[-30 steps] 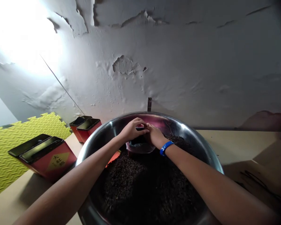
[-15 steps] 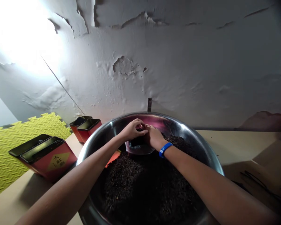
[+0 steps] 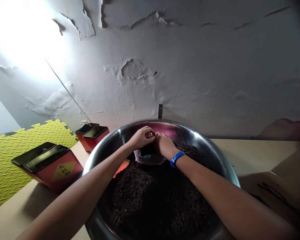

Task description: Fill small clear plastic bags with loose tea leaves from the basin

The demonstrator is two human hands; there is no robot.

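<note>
A wide metal bowl (image 3: 226, 166) holds loose dark tea leaves (image 3: 132, 186). Near its far side is a clear plastic bag (image 3: 150, 161) with something dark inside. My left hand (image 3: 142, 137) is curled at the bag's top, thumb and fingers pinched on its edge. Right beside it, my right hand (image 3: 164, 145) is closed at the same edge, its fingertips mostly hidden. The blue wristband (image 3: 176, 159) is on my right wrist. A flat orange-red thing (image 3: 121, 168) lies partly in the leaves, below my left hand.
Red tea tins (image 3: 62, 168) with black rims stand left of the bowl, and more red tins (image 3: 96, 135) farther back. A yellow foam mat (image 3: 5, 166) lies beyond the table (image 3: 230, 146). Behind is a peeling wall (image 3: 190, 73). Dark cord-like things (image 3: 277, 193) lie at the right.
The view has shifted very slightly. Both hands stay at the bag's edge, with my left fingers drawn a little closer together.
</note>
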